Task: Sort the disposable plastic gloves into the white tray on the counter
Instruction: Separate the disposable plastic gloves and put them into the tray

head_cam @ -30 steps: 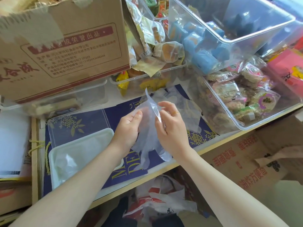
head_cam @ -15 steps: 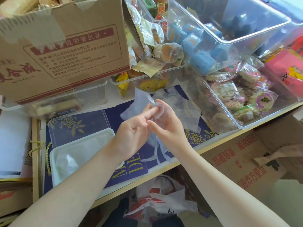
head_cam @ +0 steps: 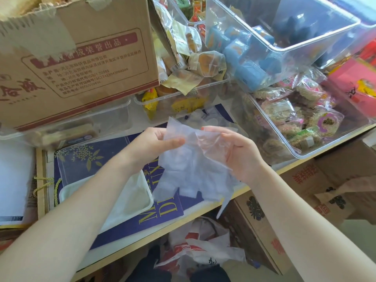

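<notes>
Holding: my left hand [head_cam: 156,143] and right hand [head_cam: 238,151] both pinch one plastic glove [head_cam: 191,171], right of the white tray [head_cam: 142,192].
Risk: loose finger-ends dangle past the counter's near edge; thin film may slip, missing the tray.

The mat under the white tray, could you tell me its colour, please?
Dark blue mat with gold print, head view.

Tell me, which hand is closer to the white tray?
Left. The left hand holds the plastic glove just above the white tray's far corner; the right hand is farther right, past the glove.
</notes>
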`<control>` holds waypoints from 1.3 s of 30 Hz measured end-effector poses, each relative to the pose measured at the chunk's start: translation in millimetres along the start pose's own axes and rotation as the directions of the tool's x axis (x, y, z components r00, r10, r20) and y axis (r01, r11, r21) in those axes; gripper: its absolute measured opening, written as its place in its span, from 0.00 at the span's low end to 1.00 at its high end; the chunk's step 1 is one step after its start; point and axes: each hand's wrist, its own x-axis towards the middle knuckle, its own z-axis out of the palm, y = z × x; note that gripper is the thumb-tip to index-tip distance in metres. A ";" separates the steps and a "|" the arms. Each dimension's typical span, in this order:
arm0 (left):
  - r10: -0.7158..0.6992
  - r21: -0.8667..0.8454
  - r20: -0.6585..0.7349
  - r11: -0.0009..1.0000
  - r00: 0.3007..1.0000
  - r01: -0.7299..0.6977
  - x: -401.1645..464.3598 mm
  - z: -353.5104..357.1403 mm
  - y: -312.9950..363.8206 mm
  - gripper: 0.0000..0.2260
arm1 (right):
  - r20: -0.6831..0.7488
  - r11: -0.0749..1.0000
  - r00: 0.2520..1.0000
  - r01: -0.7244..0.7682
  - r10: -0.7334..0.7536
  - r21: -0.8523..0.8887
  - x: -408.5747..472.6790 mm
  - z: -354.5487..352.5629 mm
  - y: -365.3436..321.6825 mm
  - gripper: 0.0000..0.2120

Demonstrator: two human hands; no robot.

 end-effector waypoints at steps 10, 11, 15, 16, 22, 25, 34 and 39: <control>-0.100 -0.280 -0.296 0.960 0.950 0.014 8.0 10.6 -9.9 0.09 | -0.304 0.848 0.943 -0.049 -0.135 -0.528 10.8 -7.8 5.9 0.15; -0.102 -0.302 -0.306 0.953 0.946 0.005 9.0 12.3 -10.3 0.08 | -0.300 0.824 0.938 -0.027 -0.175 -0.566 11.6 -4.9 7.1 0.15; -0.033 -0.263 -0.301 0.963 0.953 -0.050 7.7 13.9 -11.8 0.10 | -0.317 0.792 0.913 0.012 -0.257 -0.610 14.6 -0.6 6.3 0.16; -0.002 -0.218 -0.289 0.974 0.957 -0.064 6.9 11.5 -12.3 0.11 | -0.322 0.802 0.912 0.014 -0.256 -0.597 15.7 -2.4 4.8 0.15; 0.027 0.089 -0.078 0.996 0.997 -0.020 -2.9 -11.6 -22.0 0.06 | -0.274 0.789 0.939 -0.003 -0.210 -0.614 15.7 -16.2 2.1 0.10; -0.056 0.012 0.031 0.998 0.998 0.056 -5.3 -13.9 -24.2 0.05 | -0.194 0.803 0.973 -0.014 -0.127 -0.596 13.6 -15.0 9.3 0.10; -0.235 -0.236 -0.156 0.952 0.959 0.195 -4.4 1.3 -63.2 0.10 | -0.223 0.618 0.974 -0.190 0.025 -0.762 29.3 -27.7 64.8 0.11; -0.307 -0.160 -0.405 0.951 0.861 0.264 -1.9 -12.7 -88.5 0.10 | -0.255 0.017 0.954 -0.255 -0.159 -0.967 50.7 -71.5 93.6 0.25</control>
